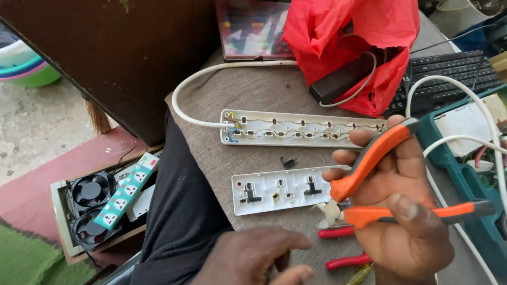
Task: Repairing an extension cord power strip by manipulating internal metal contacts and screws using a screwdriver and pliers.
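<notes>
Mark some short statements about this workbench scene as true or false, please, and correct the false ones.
1. The right hand holds orange-handled pliers. True.
2. The power strip base lies closed with its cover on. False: it is open, wiring showing; the cover lies apart below it.
3. A red plastic bag lies beyond the strip. True.
4. The left hand grips a screwdriver. False: no screwdriver shows in it.
5. A keyboard lies at the right. True.

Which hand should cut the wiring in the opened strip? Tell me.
Probably the right hand: it already grips the orange-handled pliers, close beside the open base of the power strip. The left hand is empty, lower down.
</notes>
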